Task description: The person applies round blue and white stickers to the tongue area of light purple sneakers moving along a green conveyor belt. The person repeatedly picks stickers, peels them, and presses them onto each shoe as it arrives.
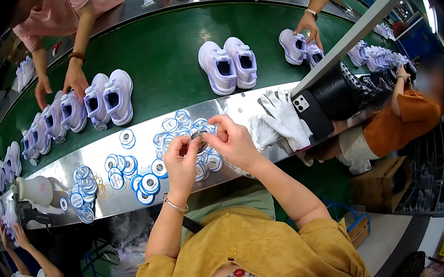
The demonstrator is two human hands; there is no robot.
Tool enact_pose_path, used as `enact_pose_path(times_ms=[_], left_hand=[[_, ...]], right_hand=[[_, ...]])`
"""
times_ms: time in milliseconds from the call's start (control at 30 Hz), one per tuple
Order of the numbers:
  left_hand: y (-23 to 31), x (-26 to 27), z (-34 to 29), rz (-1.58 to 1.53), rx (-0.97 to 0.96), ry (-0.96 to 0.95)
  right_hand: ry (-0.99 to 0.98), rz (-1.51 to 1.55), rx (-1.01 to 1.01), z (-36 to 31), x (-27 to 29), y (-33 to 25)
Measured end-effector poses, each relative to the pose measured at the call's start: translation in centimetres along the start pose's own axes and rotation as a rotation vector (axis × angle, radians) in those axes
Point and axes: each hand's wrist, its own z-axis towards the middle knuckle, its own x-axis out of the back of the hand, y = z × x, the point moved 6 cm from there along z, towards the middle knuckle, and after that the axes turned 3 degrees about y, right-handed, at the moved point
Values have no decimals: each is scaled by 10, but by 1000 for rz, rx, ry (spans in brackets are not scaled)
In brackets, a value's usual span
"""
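Observation:
Over the metal ledge, my left hand (181, 157) and my right hand (233, 143) meet, fingers closed on a small dark round piece (199, 136) with a pale rim. Its face is partly covered by my fingers, so I cannot make out exactly what it is. Round white tags with blue rims (170, 124) lie in a loose heap just behind and under my hands. Further such tags (148, 184) sit in overlapping piles left of my left hand. At the far left of the ledge is another pile of tags (83, 190).
White-lilac sneakers (219, 67) stand in pairs on the green conveyor belt (160, 52). White gloves (285, 117) and a black phone (312, 114) lie to the right. A slanted grey post (354, 27) crosses the belt. Co-workers' hands (74, 78) handle shoes opposite. A cream-coloured spool (36, 191) stands left.

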Motion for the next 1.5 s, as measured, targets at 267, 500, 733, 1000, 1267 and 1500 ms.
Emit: enact_pose_path(times_ms=[267,500,733,1000,1267,1500], left_hand=[[1,5,3,102,-63,17],[28,-2,-1,294,-304,1],[-8,0,0,128,23,-167],[-5,16,4,428,-252,-49],[-16,49,8,-103,191,-168],[-9,120,44,292,128,25]], right_hand=[[77,-136,300,-6,-4,-12],[-15,29,28,0,-16,1],[-239,531,-422,0,-15,51],[-197,-145,217,-5,-20,21],[-418,12,202,4,-65,-3],[-428,200,-11,27,-112,4]])
